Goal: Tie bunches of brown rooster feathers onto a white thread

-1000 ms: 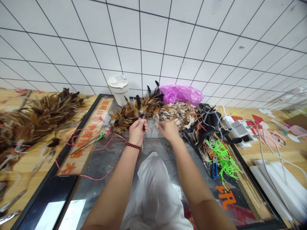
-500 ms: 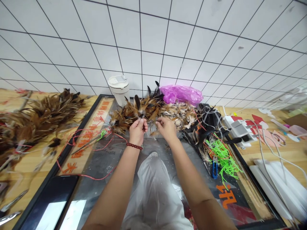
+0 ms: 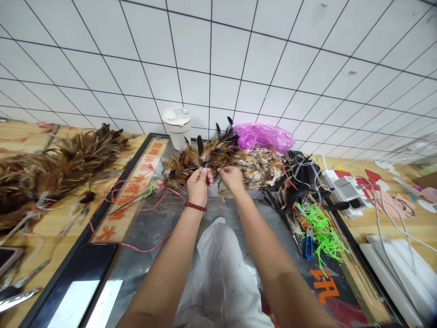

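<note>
My left hand (image 3: 199, 183), with a dark red bead bracelet (image 3: 195, 207) at its wrist, is closed in a pinch. Between its thumb and forefinger are the base ends of a small bunch of feathers (image 3: 201, 155), brown with one dark feather standing upright. Close by on the right, my right hand (image 3: 232, 178) has thumb and forefinger pressed together, fingertips pointing at the left hand. Whatever is in that pinch is too small to make out. Behind both hands lies a pile of brown feathers (image 3: 174, 166), with paler, fluffier feathers (image 3: 261, 164) on the right.
A white lidded cup (image 3: 177, 130) and a pink plastic bag (image 3: 264, 135) stand against the tiled wall. At right are green strings (image 3: 327, 234), blue snips (image 3: 308, 246) and white plugs (image 3: 348, 191). A phone (image 3: 78, 282) and a long feather bundle (image 3: 75, 164) lie left.
My right hand has come left, closer to the left hand, and its fingertips have drawn together. The left hand keeps its pinch on the feathers. The whole view has shifted slightly.
</note>
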{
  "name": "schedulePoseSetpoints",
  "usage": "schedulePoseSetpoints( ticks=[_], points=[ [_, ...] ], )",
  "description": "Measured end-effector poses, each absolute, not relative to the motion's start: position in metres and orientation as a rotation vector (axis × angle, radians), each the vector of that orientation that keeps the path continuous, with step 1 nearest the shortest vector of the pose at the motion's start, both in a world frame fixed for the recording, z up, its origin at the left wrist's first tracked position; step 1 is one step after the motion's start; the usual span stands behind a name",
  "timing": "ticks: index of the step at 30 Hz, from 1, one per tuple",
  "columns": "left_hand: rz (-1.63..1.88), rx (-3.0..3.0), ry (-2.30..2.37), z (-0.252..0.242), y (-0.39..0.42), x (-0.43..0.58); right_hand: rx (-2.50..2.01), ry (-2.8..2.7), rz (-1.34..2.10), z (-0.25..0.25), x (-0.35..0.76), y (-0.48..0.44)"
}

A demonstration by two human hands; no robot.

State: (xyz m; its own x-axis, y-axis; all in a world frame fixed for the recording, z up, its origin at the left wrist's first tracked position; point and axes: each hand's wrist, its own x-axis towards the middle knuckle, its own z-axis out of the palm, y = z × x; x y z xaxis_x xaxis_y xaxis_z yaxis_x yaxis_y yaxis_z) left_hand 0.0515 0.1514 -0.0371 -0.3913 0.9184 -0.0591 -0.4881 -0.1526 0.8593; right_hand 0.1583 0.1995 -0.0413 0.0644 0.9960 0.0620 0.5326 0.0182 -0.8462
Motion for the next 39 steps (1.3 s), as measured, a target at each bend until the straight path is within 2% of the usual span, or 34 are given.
schedulePoseSetpoints(
  ticks=[5, 12, 19, 24, 30, 39],
  points=[
    [1.742, 0.581, 1.026, -0.039, 0.152, 0.05, -1.187, -1.411, 0.864, -0.051, 0.173, 0.185],
    [1.774, 0.555, 1.065, -0.041, 0.153, 0.051, -1.248, -1.901, 0.174, -0.049, 0.18, 0.169],
    [1.801, 0.581, 1.124, -0.04, 0.153, 0.049, -1.374, -2.107, -0.088, -0.047, 0.171, 0.169],
    [1.755, 0.66, 1.231, -0.048, 0.155, 0.05, -1.196, -2.132, -0.123, -0.047, 0.186, 0.168],
    [1.77, 0.875, 1.474, -0.058, 0.157, 0.048, -1.271, -2.108, -0.158, -0.05, 0.186, 0.168],
    [1.479, 1.109, 1.541, -0.055, 0.15, 0.053, -1.244, -2.089, -0.228, -0.048, 0.182, 0.167]
  ],
)
